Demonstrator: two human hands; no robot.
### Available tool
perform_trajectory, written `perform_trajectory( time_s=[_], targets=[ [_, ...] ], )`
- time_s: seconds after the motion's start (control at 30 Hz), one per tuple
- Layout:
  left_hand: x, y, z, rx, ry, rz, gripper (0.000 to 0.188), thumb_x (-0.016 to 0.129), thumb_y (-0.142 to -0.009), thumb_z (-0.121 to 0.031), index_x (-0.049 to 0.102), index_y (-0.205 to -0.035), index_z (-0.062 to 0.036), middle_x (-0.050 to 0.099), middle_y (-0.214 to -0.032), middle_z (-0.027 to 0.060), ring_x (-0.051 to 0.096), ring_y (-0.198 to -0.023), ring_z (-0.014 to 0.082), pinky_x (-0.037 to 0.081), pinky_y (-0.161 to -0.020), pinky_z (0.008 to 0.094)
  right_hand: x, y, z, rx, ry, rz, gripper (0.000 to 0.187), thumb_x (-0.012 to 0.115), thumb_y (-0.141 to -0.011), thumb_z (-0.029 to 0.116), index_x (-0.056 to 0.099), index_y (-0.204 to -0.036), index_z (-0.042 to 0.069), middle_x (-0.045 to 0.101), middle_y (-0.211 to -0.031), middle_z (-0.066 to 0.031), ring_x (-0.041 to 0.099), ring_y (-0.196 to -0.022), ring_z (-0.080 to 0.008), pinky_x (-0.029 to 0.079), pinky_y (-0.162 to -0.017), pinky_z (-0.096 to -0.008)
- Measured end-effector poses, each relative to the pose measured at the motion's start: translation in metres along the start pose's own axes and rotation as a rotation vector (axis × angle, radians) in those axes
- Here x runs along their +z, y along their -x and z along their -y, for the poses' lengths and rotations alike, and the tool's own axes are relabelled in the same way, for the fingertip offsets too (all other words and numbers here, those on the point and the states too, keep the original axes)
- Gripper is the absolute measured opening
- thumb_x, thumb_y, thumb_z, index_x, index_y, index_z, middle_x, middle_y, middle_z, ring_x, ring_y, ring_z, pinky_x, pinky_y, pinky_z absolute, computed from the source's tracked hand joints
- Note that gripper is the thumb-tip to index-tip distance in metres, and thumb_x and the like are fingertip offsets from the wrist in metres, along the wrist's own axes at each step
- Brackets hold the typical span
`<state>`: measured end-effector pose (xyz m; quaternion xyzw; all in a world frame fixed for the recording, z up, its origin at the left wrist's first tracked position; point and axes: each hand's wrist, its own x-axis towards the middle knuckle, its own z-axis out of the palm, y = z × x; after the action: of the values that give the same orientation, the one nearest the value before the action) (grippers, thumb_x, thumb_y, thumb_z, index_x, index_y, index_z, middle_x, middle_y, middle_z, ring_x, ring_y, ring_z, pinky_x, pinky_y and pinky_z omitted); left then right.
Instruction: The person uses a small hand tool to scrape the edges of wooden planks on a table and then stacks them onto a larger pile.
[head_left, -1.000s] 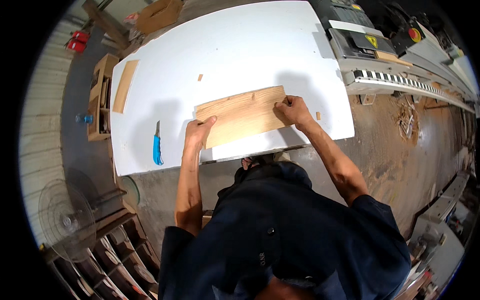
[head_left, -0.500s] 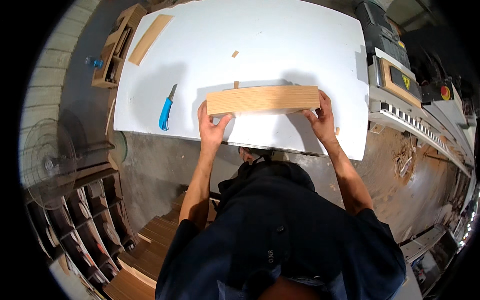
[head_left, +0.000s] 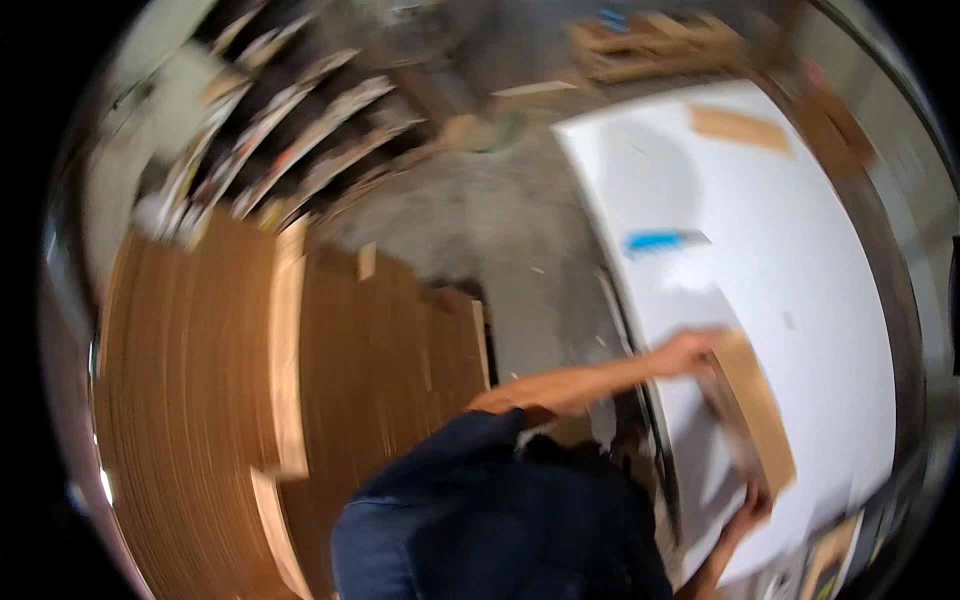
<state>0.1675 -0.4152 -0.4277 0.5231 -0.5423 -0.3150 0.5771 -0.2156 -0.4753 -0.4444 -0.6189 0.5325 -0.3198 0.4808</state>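
A light wooden block (head_left: 757, 410), apparently thin strips stacked together, is held over the white table (head_left: 830, 330) between my two hands. My left hand (head_left: 685, 353) grips its far end, with the fingers closed round the edge. At the near end my right hand (head_left: 750, 510) is closed on it too, blurred by motion. A utility knife (head_left: 655, 242) with a blue handle lies on the table beyond my left hand. Farther off on the same top rests a flat wooden strip (head_left: 740, 128).
Tall stacks of brown boards (head_left: 370, 340) stand on the left, with pale pieces between them. Behind them is a rack (head_left: 300, 130) with filled slots. A wooden box (head_left: 655, 50) sits past the table's far end. Part of a machine (head_left: 835, 565) shows at lower right.
The head view has swung left, bringing the board stacks into sight and shifting the table to the right. Both hands still hold the wooden block.
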Motion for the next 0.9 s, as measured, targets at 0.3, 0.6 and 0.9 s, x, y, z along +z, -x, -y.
perform_trajectory(
  time_s=[0.3,0.6,0.9],
  targets=[
    [-0.038,0.132,-0.110,-0.352,-0.282,-0.639,0.069,0.076,-0.067,-0.014,0.055,-0.132,-0.0047,0.063,-0.123,0.0174,0.065,-0.102,0.0269,0.051,-0.087,0.0351,0.063,-0.088,0.138,-0.335,0.405,0.560,0.027,0.073,-0.082,0.019,0.068,-0.095,-0.004,0.067,-0.087,-0.0149,0.057,-0.077,-0.0239,0.051,-0.070,-0.0398],
    [-0.110,0.273,-0.273,-0.390,-0.545,-1.255,0.061,0.082,-0.075,-0.017,0.058,-0.130,-0.0046,0.062,-0.128,0.0128,0.060,-0.114,0.0208,0.047,-0.097,0.0342,0.319,-0.054,0.277,-0.526,-0.163,1.372,0.040,0.070,-0.080,0.017,0.059,-0.110,-0.007,0.061,-0.100,-0.0050,0.054,-0.094,-0.0124,0.045,-0.084,-0.0273],
    [-0.177,0.333,-0.476,-0.324,-0.906,-1.625,0.035,0.078,-0.081,-0.016,0.069,-0.112,-0.0018,0.072,-0.098,0.0070,0.065,-0.091,0.0129,0.053,-0.083,0.0299,0.474,0.119,0.532,-0.960,-0.604,1.713,0.047,0.069,-0.079,0.029,0.062,-0.108,-0.007,0.063,-0.094,-0.0052,0.058,-0.087,-0.0131,0.048,-0.076,-0.0289]
  ],
)
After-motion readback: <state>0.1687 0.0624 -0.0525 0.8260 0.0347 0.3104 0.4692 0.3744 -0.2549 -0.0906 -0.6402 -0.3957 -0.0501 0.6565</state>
